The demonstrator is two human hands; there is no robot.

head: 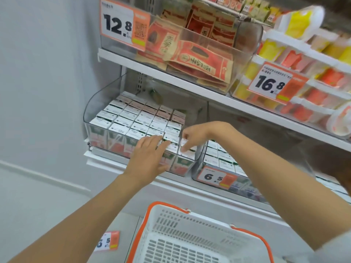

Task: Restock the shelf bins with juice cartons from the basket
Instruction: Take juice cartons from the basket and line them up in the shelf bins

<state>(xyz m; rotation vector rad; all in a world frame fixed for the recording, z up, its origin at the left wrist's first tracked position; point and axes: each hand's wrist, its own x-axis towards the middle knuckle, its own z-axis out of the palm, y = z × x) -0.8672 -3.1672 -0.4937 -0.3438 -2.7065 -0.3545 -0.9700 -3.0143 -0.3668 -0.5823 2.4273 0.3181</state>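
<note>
A clear shelf bin on the lower shelf is packed with rows of small white-topped juice cartons. My left hand lies flat with straight fingers on the tops of the front-row cartons. At the bin's front right corner, my right hand points its fingers down onto the top of the corner carton. The white basket with orange rim and handles sits below me, and the part of its inside that I see holds no cartons.
A second clear bin of similar cartons stands to the right, with a 6.5 price tag. The shelf above holds red and brown packets and yellow cup packs. A loose price tag lies on the floor to the left.
</note>
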